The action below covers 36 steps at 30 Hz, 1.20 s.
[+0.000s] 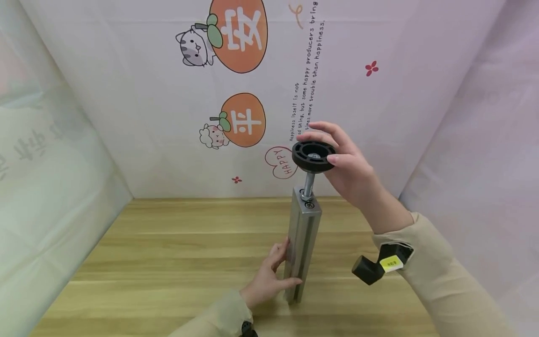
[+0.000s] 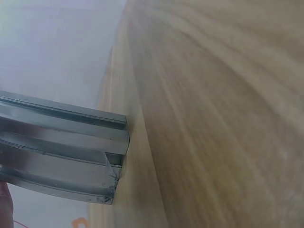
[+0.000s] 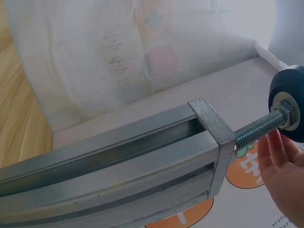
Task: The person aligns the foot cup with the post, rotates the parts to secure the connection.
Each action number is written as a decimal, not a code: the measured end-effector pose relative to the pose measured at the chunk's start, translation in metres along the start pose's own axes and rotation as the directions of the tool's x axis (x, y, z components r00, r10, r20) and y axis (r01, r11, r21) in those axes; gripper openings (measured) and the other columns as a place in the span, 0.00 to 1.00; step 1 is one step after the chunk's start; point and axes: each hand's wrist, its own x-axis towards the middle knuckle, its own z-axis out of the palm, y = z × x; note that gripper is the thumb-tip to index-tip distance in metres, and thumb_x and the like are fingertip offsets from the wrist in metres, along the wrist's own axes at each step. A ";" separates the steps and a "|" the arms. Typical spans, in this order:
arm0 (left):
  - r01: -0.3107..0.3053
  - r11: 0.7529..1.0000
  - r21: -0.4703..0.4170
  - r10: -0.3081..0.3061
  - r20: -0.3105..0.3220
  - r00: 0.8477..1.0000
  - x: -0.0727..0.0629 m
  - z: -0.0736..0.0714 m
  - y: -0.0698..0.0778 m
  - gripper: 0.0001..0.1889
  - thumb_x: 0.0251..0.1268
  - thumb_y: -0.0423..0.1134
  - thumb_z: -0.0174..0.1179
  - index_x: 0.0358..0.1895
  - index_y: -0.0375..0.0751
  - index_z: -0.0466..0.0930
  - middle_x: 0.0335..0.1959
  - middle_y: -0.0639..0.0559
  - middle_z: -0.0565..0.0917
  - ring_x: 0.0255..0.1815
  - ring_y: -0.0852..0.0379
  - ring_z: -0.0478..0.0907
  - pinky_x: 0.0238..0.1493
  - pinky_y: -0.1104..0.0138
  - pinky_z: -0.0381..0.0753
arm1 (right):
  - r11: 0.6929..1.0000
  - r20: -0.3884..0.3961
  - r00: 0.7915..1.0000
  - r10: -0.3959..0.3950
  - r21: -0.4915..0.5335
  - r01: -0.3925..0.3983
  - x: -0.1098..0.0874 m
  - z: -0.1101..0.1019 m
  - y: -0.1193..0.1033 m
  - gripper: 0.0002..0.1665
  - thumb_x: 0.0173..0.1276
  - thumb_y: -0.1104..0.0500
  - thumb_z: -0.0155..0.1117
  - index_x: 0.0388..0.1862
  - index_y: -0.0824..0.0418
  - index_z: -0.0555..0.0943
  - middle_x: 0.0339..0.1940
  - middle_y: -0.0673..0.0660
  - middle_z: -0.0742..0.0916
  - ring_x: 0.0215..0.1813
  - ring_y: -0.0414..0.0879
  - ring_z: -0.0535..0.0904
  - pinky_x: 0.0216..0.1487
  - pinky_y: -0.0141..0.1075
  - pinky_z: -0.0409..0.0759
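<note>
An aluminium profile (image 1: 300,248) with slotted sides stands upright on the wooden table, leaning slightly. My left hand (image 1: 269,276) grips it low down, thumb on the near side and fingers on the far left side. From its top end plate (image 3: 214,137) rises a threaded rod (image 3: 260,129), which carries a round black levelling foot (image 1: 311,164). My right hand (image 1: 351,175) holds the foot by its rim, with the thumb on the near edge and fingers behind. In the left wrist view the profile's lower end (image 2: 95,156) meets the tabletop; little of the left hand shows there.
The wooden table (image 1: 168,262) stretches out beneath the profile. A white printed cloth (image 1: 147,117) with orange fruit drawings hangs behind, and pale cloth walls (image 1: 54,154) close in both sides. A black wrist camera (image 1: 381,264) sits on the right sleeve.
</note>
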 end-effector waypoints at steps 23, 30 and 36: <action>-0.036 0.999 -0.009 0.035 -0.031 0.999 -0.001 0.003 -0.003 0.53 0.52 0.24 0.66 0.76 0.52 0.42 0.48 0.36 0.65 0.49 0.64 0.67 0.62 0.63 0.67 | 0.925 0.269 0.963 -0.032 0.372 -0.074 0.007 -0.016 0.015 0.27 0.66 0.63 0.48 0.66 0.65 0.68 0.63 0.63 0.73 0.64 0.52 0.69 0.67 0.36 0.66; -0.031 1.000 0.001 0.031 -0.032 0.999 0.001 0.001 -0.002 0.52 0.52 0.24 0.67 0.76 0.51 0.42 0.50 0.36 0.66 0.50 0.63 0.67 0.63 0.63 0.67 | 0.982 0.153 0.987 -0.054 0.187 0.025 0.005 -0.015 0.016 0.22 0.66 0.59 0.58 0.58 0.63 0.75 0.59 0.60 0.77 0.60 0.51 0.72 0.63 0.36 0.72; 0.010 1.000 -0.012 -0.010 -0.023 1.000 0.000 0.000 -0.002 0.52 0.52 0.25 0.67 0.76 0.51 0.42 0.51 0.36 0.66 0.52 0.63 0.66 0.64 0.61 0.67 | 0.999 -0.033 0.999 -0.034 -0.031 0.033 0.001 -0.009 0.012 0.18 0.62 0.62 0.64 0.52 0.59 0.77 0.53 0.57 0.79 0.57 0.50 0.74 0.57 0.34 0.76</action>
